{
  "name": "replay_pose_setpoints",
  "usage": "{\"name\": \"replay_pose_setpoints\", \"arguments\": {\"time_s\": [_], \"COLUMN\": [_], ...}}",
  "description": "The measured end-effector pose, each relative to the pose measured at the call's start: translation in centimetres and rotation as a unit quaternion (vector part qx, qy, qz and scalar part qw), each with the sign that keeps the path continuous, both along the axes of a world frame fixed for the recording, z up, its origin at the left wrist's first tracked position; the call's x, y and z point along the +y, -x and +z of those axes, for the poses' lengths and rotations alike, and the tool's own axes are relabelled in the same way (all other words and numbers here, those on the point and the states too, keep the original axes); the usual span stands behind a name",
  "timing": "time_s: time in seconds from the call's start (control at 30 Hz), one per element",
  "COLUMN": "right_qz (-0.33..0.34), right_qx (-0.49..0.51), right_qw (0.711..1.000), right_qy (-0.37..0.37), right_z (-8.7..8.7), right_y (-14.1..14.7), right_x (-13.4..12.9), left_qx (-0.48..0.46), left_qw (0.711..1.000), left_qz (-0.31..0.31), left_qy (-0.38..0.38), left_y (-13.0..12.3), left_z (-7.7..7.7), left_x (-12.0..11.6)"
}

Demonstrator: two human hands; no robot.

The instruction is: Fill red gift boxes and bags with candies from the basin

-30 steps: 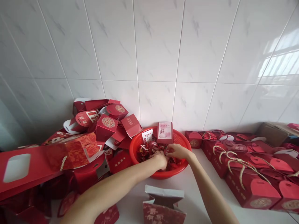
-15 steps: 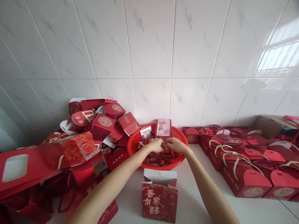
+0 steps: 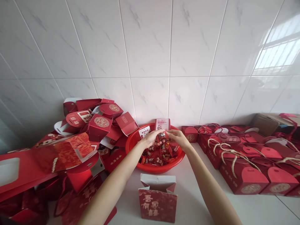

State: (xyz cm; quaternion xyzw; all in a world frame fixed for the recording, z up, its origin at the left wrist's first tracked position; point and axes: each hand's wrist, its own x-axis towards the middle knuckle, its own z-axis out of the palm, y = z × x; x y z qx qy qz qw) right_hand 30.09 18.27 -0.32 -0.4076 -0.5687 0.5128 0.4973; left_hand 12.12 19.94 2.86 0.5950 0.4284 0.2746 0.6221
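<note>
Above the red basket (image 3: 153, 169), the left hand (image 3: 150, 139) cradles wrapped candy (image 3: 161, 136) in curled fingers; the right hand (image 3: 177, 137) meets it, grip unclear. In front of the basket stands the paper bag (image 3: 158, 204), upright, its open mouth running crosswise, neither hand clearly nearer.

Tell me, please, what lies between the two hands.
A small red wrapped packet, over the red basket, shows between the left hand and the right hand in the head view.
</note>
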Motion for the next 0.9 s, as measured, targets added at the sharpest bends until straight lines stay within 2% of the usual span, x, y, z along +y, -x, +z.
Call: {"name": "replay_pose_setpoints", "arguments": {"time_s": [0.1,0.2,0.27,0.33,0.43,0.5,0.6,0.7,0.77,0.8,0.9], "right_qz": [-0.030,-0.060,-0.086,-0.106,-0.113,-0.109,-0.101,-0.096,-0.090,-0.088,-0.087], "right_qx": [0.021,0.047,0.074,0.098,0.113,0.117,0.120,0.124,0.124,0.124,0.124], "right_qw": [0.999,0.997,0.993,0.989,0.987,0.987,0.987,0.987,0.988,0.988,0.988], "right_qy": [0.007,0.015,0.017,0.016,0.014,0.015,0.019,0.023,0.023,0.023,0.025], "right_z": [0.1,0.1,0.0,0.0,-0.1,-0.1,-0.2,-0.3,-0.4,-0.4,-0.5], "right_y": [0.0,0.1,0.2,0.2,0.1,0.0,0.0,0.0,-0.1,-0.1,-0.1], "right_x": [-0.1,-0.1,0.0,0.2,0.4,0.4,0.4,0.4,0.5,0.5,0.6], "left_qx": [0.008,0.076,0.139,0.196,0.302,0.361,0.397,0.447,0.494,0.508,0.507], "left_qw": [1.000,0.991,0.974,0.959,0.932,0.911,0.880,0.810,0.759,0.746,0.742], "left_qz": [0.025,0.053,0.071,0.072,0.012,-0.066,-0.179,-0.279,-0.302,-0.297,-0.280], "left_qy": [-0.014,-0.101,-0.164,-0.192,-0.200,-0.188,-0.191,-0.258,-0.298,-0.313,-0.338], "left_y": [0.1,0.3,0.4,0.6,0.8,0.7,0.0,-0.9,-1.5,-1.8,-2.5], "left_z": [-0.3,-0.5,-0.8,-1.1,-1.8,-2.1,-2.3,-2.5,-2.9,-3.1,-3.7], "left_x": [0.1,0.2,0.4,0.6,0.7,0.4,-0.5,-1.3,-1.7,-1.9,-2.1]}}
